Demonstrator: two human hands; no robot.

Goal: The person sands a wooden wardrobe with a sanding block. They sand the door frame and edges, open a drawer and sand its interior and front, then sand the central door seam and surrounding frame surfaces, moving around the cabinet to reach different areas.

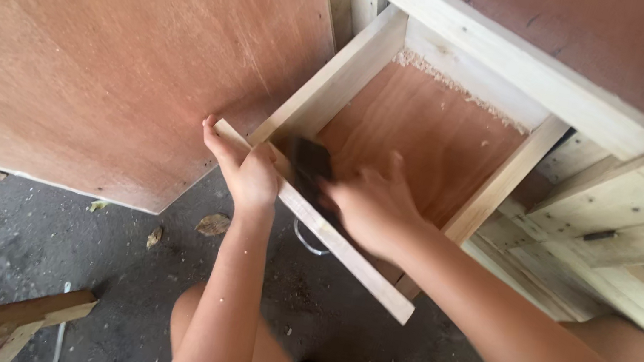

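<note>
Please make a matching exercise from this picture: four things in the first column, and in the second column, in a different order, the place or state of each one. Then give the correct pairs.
Things:
1. left hand
2. right hand
3. dry leaf
4. plywood sheet

Places or states:
A. lies on the grey floor
B. blurred, over the front rail beside a dark object
C. large reddish panel at the upper left
D. grips the left end of the drawer's front rail

Pairs: 1-D, 2-B, 3-A, 4-C
</note>
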